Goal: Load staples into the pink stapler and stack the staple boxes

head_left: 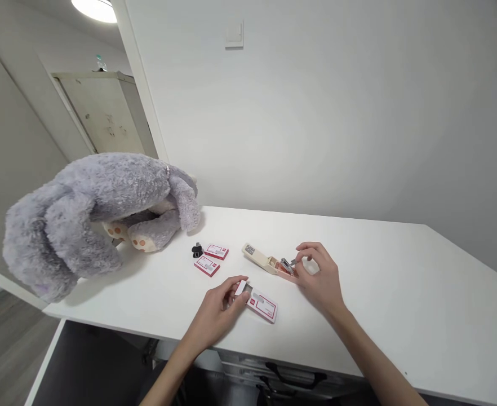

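My left hand (223, 312) is closed on a white and red staple box (264, 306), thumb on top near its open end flap. The box rests on or just over the table. My right hand (319, 275) is at the right end of an opened cream and pink stapler (259, 257). Its thumb and index finger pinch a small grey metal piece, which looks like a strip of staples (293, 262), above the stapler's metal magazine (286, 265). The other right fingers are partly hidden. The stapler's cream top is folded back to the left.
Two more staple boxes, one behind (217, 251) and one in front (207, 265), lie left of the stapler. Beside them is a small black object (196, 251). A large grey plush toy (117, 197) covers the white table's (379, 270) left end. A wall stands behind.
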Action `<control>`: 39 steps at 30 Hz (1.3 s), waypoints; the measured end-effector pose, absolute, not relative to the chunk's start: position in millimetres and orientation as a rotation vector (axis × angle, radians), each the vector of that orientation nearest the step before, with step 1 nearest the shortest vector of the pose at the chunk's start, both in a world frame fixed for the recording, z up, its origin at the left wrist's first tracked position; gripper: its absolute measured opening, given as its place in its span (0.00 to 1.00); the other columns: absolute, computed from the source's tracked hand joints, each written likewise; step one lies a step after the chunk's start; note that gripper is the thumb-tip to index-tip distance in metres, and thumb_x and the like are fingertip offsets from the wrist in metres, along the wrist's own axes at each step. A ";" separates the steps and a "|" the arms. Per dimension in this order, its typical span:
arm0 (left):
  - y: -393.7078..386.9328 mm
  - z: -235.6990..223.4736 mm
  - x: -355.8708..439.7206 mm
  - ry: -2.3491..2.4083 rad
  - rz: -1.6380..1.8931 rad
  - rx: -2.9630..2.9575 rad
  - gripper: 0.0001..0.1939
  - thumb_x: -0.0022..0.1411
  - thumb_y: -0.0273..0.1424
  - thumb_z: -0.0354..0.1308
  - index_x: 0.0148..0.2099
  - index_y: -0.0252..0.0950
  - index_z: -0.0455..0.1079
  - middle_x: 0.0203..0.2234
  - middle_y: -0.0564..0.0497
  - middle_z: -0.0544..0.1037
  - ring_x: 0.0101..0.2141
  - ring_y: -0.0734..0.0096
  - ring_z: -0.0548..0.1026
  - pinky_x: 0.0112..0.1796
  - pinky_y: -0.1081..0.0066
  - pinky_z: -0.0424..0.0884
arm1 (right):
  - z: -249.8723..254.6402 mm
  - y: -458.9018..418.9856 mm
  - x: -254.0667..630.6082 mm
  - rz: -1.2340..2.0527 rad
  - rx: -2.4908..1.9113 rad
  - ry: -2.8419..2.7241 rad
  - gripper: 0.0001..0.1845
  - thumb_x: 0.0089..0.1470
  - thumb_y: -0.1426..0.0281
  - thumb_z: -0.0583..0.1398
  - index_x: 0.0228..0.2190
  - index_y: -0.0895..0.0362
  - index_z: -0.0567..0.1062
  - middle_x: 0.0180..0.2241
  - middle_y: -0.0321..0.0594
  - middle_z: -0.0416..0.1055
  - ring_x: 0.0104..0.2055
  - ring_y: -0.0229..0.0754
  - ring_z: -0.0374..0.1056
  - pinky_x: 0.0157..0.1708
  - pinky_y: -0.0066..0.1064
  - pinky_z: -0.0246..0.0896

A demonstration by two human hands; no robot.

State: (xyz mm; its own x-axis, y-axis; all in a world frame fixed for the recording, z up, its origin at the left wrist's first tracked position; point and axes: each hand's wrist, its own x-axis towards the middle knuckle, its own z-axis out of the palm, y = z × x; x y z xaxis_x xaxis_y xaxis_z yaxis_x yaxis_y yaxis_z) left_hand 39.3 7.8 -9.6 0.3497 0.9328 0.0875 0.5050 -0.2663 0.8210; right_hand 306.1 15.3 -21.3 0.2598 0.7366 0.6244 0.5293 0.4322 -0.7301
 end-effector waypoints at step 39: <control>11.7 -10.5 41.5 1.415 0.937 1.719 0.33 0.74 0.52 0.41 0.63 0.35 0.72 0.24 0.54 0.73 0.31 0.63 0.74 0.40 0.67 0.69 | -24.3 2.5 269.3 0.730 -1.048 -1.999 0.25 0.56 0.63 0.69 0.53 0.52 0.73 0.45 0.41 0.76 0.47 0.47 0.72 0.48 0.40 0.68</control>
State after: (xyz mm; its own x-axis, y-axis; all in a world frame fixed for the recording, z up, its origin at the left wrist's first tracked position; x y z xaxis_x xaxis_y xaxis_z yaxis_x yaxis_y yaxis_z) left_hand 41.5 11.7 -10.5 0.1373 0.9861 0.0934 0.4712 -0.1479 0.8695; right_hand 269.3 2.5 -24.3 -0.3829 0.8538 0.3529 0.4253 0.5020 -0.7531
